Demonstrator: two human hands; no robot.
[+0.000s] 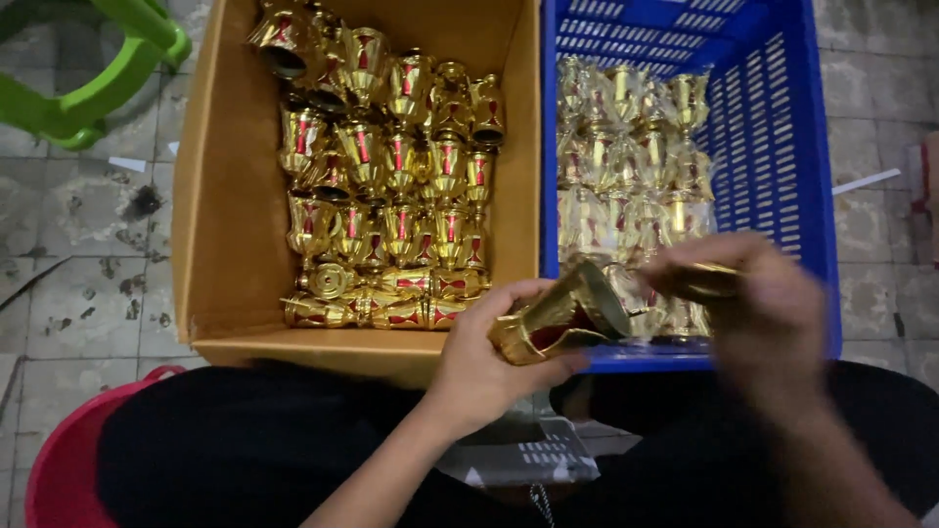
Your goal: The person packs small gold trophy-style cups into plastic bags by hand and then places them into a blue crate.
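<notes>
Head view: stained tile floor (78, 284) w/ cardboard box (220, 196), blue crate (782, 127).

Bits lying around me on the worn tile floor

A bright green plastic stool frame (83, 83) is standing at my far left on the grey, stained floor tiles (68, 244), and the rounded rim of a red plastic tub (59, 460) is poking out beside my knee. A small white paper scrap (127, 163) is lying near the stool, and a thin white strip (866, 181) is resting on the tiles to my right.
</notes>
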